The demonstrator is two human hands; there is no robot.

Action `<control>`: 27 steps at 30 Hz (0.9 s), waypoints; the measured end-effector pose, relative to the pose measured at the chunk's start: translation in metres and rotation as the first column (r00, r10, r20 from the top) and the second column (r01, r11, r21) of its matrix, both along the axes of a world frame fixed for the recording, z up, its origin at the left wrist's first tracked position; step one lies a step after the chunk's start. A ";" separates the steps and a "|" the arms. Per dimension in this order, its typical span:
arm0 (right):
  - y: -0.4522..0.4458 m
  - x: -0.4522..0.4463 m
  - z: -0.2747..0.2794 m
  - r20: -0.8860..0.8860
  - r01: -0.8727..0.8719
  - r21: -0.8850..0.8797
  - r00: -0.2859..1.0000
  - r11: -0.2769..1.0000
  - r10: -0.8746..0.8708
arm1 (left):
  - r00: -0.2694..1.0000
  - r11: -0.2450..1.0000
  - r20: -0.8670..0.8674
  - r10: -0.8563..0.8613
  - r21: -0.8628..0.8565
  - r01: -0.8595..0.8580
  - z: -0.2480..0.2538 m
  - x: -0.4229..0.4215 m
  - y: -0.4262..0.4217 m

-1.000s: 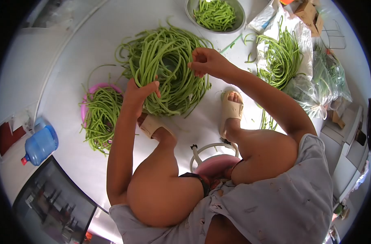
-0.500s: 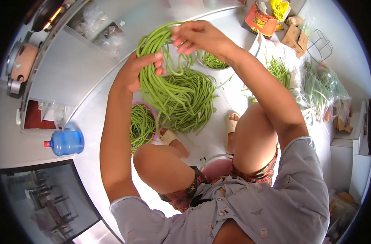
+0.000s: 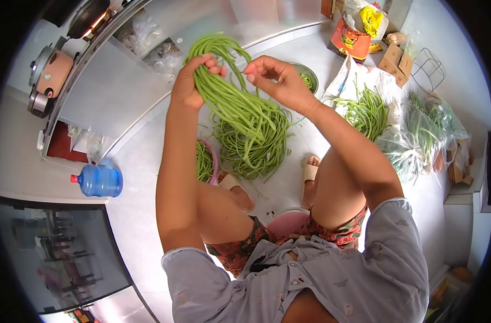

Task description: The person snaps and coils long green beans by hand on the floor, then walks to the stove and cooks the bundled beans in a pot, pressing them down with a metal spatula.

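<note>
My left hand [image 3: 190,81] is closed round a thick looped bundle of yardlong beans [image 3: 229,99], held up above the floor. The loop's top stands above my fist and the long ends hang down. At the bundle's right edge, my right hand [image 3: 280,81] pinches a bean strand with thumb and fingertips. Below the bundle lies a tangled heap of yardlong beans [image 3: 251,153], partly overlapped by the hanging ends. Left of the heap, a pink-rimmed basket [image 3: 215,161] holds more beans, half hidden by my left forearm. A bowl [image 3: 313,75] with green pieces stands behind my right hand.
More beans [image 3: 368,114] lie on a white sack [image 3: 350,72] at the right, beside plastic bags of greens [image 3: 425,126]. A cardboard box [image 3: 396,63] and an orange-red container [image 3: 351,40] stand farther back. A blue water jug [image 3: 100,181] is at the left.
My right hand has moved down from the loop's top to the bundle's right side, its fingers now pinched together. My left hand still grips the bundle, slightly higher. The view has shifted a little.
</note>
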State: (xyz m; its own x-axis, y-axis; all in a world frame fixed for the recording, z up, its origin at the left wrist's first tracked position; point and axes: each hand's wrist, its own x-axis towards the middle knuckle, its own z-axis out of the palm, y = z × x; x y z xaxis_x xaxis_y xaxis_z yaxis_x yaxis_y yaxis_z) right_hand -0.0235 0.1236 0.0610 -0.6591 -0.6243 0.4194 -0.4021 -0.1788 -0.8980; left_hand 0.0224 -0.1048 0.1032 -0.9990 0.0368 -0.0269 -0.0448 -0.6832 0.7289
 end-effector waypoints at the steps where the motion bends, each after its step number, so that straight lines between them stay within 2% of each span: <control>1: -0.001 0.006 0.005 -0.109 0.026 -0.003 0.994 1.000 -0.026 | 1.000 1.000 0.006 0.023 0.008 -0.023 -0.007 -0.001 0.003; 5: -0.004 0.019 0.004 -0.179 -0.017 0.102 0.983 0.995 0.035 | 0.992 0.991 0.050 0.113 0.061 -0.116 -0.039 -0.006 0.008; 6: -0.008 0.017 -0.002 -0.191 0.013 0.048 0.982 0.999 -0.003 | 0.990 0.989 0.078 0.118 0.081 -0.124 -0.045 -0.006 0.008; 9: -0.003 0.001 -0.013 -0.009 -0.088 0.156 0.996 0.984 0.090 | 0.978 0.982 0.142 0.156 0.084 -0.169 -0.057 -0.009 0.003; 10: -0.001 -0.004 -0.016 0.085 -0.170 0.192 0.984 0.967 0.156 | 0.977 0.979 0.142 0.161 0.102 -0.176 -0.059 -0.010 -0.001; 11: 0.004 -0.008 -0.017 0.145 -0.301 0.310 0.953 0.902 0.268 | 0.973 0.976 0.140 0.181 0.094 -0.195 -0.060 -0.011 -0.004; 13: 0.013 -0.013 -0.013 0.303 -0.538 0.495 0.843 0.682 0.445 | 0.966 0.970 0.138 0.219 0.079 -0.231 -0.061 -0.013 -0.009; 14: 0.015 -0.008 -0.015 0.289 -0.533 0.607 0.839 0.590 0.461 | 0.966 0.969 0.139 0.217 0.087 -0.230 -0.061 -0.014 -0.012; 17: 0.009 0.006 -0.036 -0.077 -0.313 0.730 0.845 0.607 0.529 | 0.966 0.965 0.142 0.216 0.121 -0.233 -0.065 -0.017 -0.023; 18: 0.004 0.015 -0.029 -0.152 -0.180 0.828 0.841 0.532 0.520 | 0.966 0.962 0.142 0.218 0.136 -0.237 -0.066 -0.018 -0.026; 21: -0.015 0.025 -0.045 -0.435 0.180 0.863 0.740 0.472 0.513 | 0.962 0.953 0.132 0.237 0.161 -0.257 -0.068 -0.019 -0.036; 25: -0.027 0.020 -0.064 -0.567 0.333 0.818 0.605 0.470 0.558 | 0.962 0.941 0.128 0.243 0.208 -0.265 -0.071 -0.017 -0.049; 27: -0.026 0.016 -0.072 -0.549 0.319 0.829 0.621 0.459 0.560 | 0.961 0.939 0.122 0.247 0.213 -0.269 -0.073 -0.013 -0.058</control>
State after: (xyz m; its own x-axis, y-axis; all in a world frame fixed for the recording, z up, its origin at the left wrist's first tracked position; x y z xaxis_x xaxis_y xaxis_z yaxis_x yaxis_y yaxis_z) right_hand -0.0078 0.0972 -0.0106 -0.3079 -0.9449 -0.1111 -0.9497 0.3122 -0.0229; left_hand 0.0089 -0.1629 0.0300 -0.9684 -0.2063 -0.1400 0.0956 -0.8260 0.5555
